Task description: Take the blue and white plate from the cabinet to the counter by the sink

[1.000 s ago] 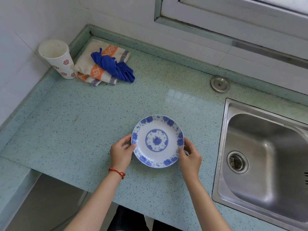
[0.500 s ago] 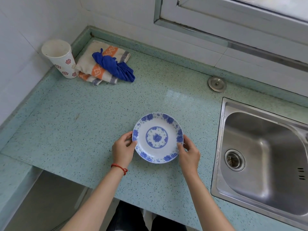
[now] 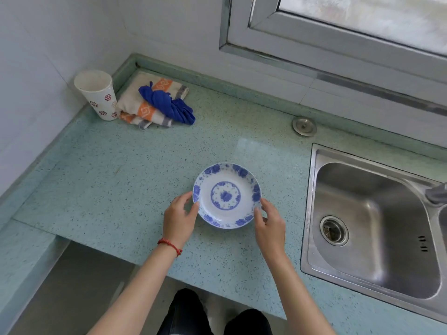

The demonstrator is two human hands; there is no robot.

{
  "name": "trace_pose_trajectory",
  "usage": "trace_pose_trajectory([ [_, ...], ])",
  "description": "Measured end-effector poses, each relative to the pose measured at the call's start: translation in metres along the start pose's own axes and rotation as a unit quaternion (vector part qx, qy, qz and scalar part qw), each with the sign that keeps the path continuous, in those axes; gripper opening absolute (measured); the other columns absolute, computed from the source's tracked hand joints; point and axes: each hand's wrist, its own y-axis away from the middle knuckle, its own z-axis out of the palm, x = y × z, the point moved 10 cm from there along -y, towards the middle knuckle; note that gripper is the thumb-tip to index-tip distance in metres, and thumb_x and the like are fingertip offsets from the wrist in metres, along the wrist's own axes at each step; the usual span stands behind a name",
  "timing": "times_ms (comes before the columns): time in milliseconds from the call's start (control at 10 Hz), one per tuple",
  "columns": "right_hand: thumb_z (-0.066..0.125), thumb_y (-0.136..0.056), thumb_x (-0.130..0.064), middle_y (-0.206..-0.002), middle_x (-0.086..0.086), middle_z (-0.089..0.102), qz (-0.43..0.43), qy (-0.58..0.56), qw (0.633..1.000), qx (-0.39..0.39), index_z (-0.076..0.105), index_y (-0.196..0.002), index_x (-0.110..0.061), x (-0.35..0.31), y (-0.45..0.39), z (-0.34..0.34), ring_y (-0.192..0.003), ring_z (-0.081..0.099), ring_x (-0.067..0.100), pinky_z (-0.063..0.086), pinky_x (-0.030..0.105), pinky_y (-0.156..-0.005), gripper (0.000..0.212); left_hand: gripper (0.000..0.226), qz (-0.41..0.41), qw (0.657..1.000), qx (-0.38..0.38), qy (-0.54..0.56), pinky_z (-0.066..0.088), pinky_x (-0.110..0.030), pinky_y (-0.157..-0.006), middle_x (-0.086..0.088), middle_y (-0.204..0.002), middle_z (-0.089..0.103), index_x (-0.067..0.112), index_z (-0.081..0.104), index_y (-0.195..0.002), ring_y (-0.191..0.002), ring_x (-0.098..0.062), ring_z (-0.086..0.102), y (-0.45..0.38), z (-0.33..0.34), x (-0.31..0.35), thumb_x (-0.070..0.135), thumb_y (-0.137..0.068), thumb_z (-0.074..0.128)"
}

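Between my left hand (image 3: pixel 179 217) and right hand (image 3: pixel 269 224), the blue and white plate (image 3: pixel 226 195) now rests on the counter (image 3: pixel 121 189); both grips have loosened, fingertips barely touching its rim. Delivery looks nearly done.

White tiled walls (image 3: pixel 43 39) meet a metal-framed window (image 3: pixel 338 37).

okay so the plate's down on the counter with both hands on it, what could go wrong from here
1. The right hand and left hand both touch the plate rim; a careless release could nudge it.
2. It sits nearer the counter front edge than the wall.
3. The sink lies to its right; a sideways knock might send it in.
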Motion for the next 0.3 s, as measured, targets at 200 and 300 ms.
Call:
trace_pose_trajectory([
  [200,0.044,-0.094,-0.027,-0.143,0.005,0.042,-0.051,0.083,0.994,-0.042,0.039,-0.135,-0.014,-0.005,0.017,-0.012,-0.133,0.034,0.017,0.026,0.033,-0.110,0.043,0.035,0.063,0.995,-0.014,-0.077,0.042,-0.037,-0.097,-0.018,-0.127,0.055,0.002,0.052,-0.122,-0.116,-0.029,0.051,0.027,0.004,0.020,0.015,-0.089,0.052],
  [300,0.042,-0.094,-0.029,-0.145,0.004,0.039,-0.071,0.098,0.991,-0.064,0.037,-0.136,-0.014,-0.008,0.028,-0.020,-0.135,0.031,0.016,0.024,0.031,-0.110,0.044,0.036,0.056,0.995,-0.012,-0.080,0.040,-0.036,-0.099,-0.017,-0.130,0.053,0.002,0.050,-0.123,-0.120,-0.028,0.049,0.046,0.009,0.025,0.015,-0.090,0.050],
])
